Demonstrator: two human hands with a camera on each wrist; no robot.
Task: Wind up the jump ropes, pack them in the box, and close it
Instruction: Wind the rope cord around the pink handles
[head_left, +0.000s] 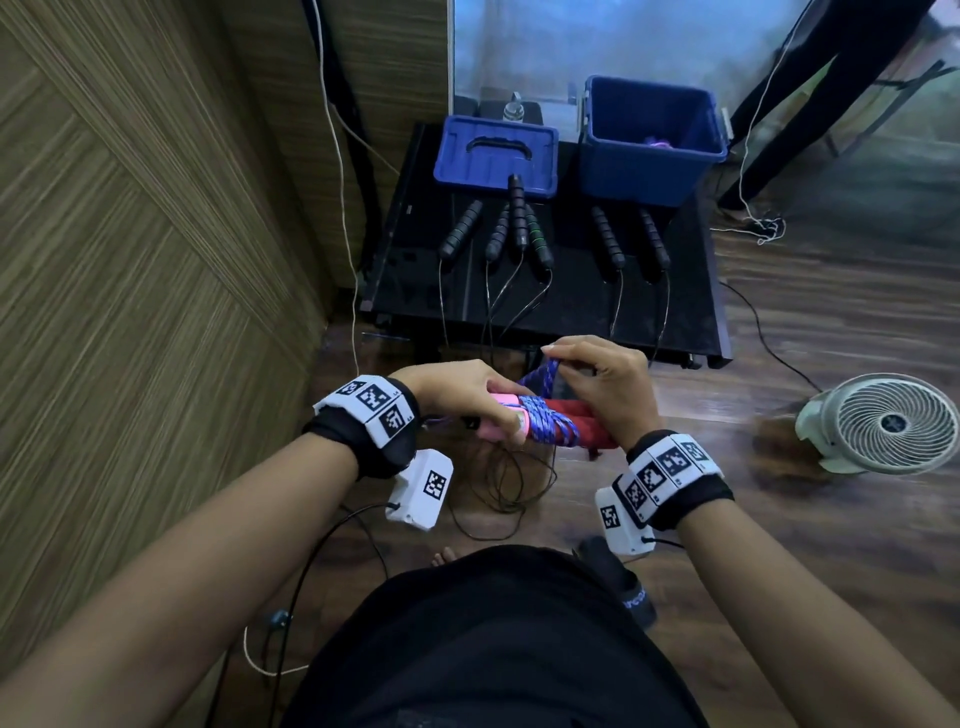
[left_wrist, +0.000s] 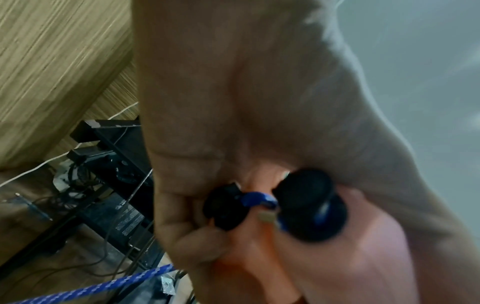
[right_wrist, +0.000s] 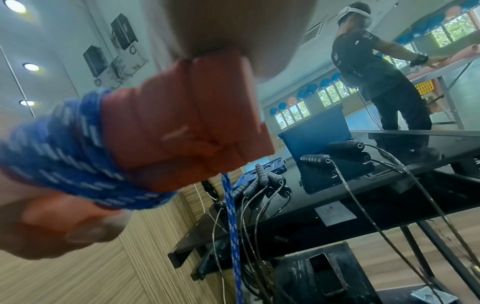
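Both forearms angle inward: left hand clenches the pink-and-red jump-rope handles, right hand pinches a loop of blue-and-white braided rope above them.

The rope I'm winding is braided blue-and-white cord, rough to look at, around matt red foam grips. The box and its lid are smooth blue plastic. My counter is glossy black; the floor is polished wood.
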